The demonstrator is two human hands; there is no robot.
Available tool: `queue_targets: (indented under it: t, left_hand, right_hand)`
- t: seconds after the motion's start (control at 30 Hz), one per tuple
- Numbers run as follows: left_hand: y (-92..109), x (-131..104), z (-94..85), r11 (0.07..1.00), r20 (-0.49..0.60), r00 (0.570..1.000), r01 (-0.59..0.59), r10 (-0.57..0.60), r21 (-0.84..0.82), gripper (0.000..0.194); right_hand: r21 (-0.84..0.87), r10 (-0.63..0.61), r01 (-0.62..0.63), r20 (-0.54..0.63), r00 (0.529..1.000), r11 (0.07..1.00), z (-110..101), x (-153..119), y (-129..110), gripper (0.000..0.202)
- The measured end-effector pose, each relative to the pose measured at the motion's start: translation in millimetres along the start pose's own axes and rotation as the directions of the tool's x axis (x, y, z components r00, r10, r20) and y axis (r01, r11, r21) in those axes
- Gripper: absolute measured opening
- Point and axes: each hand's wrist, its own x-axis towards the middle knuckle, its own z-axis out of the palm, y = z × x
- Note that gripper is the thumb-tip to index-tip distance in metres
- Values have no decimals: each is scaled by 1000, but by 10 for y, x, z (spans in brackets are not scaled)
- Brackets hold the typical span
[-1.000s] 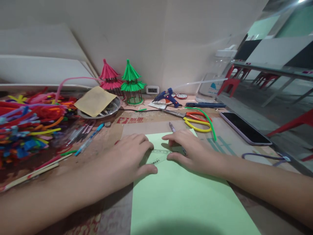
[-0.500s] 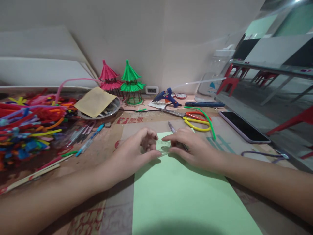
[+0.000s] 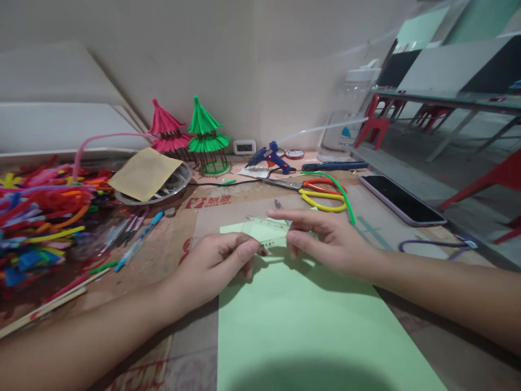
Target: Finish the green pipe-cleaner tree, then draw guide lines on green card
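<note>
A clear ruler (image 3: pixel 266 224) with dark markings lies tilted near the far edge of the light green sheet of paper (image 3: pixel 293 320). My left hand (image 3: pixel 222 258) is closed, thumb and forefinger pinched at the ruler's near side. My right hand (image 3: pixel 325 239) rests at the ruler's right part, forefinger stretched out to the left above it and thumb bent below. A pen (image 3: pixel 278 204) pokes out beyond that forefinger; the rest of it runs behind the fingers and seems tucked in the right hand, its grip mostly hidden.
Scissors (image 3: pixel 325 206), a green pipe cleaner (image 3: pixel 348 201), a blue glue gun (image 3: pixel 271 157) and a phone (image 3: pixel 401 200) lie beyond my right hand. Pink (image 3: pixel 166 127) and green (image 3: pixel 209 138) pipe-cleaner towers stand by the wall. Colourful pipe cleaners (image 3: pixel 44 217) are heaped left.
My left hand has lowered and its fingers have closed at the ruler. My right hand has shifted slightly right, its forefinger straighter. More of the ruler shows. The view has turned slightly right.
</note>
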Motion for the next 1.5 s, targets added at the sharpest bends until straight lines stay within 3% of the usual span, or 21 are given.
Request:
queue_targets:
  t: [0.27,0.53,0.83,1.13,1.3,1.5]
  left_hand:
    - [2,3,-6,998,8,999,-45,44,44,47]
    - [30,-11,3,989,-40,998,-36,42,142,48]
    - [-18,-69,79,914,-32,977,-184,209,361,42]
    - [-8,-57,74,891,11,970,-228,243,393,44]
    - [-30,-50,83,893,-10,961,-254,277,371,43]
    - [42,-35,49,949,-54,980,-173,193,263,41]
  right_hand:
    - [223,136,-136,18,991,965,14,55,45,32]
    - [69,101,-94,-105,989,993,4,126,11,17]
    - [99,147,-141,-54,988,985,84,87,-112,17]
    - [179,165,-163,3,986,970,94,45,-142,2]
    - [249,166,-160,-1,986,955,105,58,-112,9]
    - [276,187,-175,-15,982,945,110,70,-80,6]
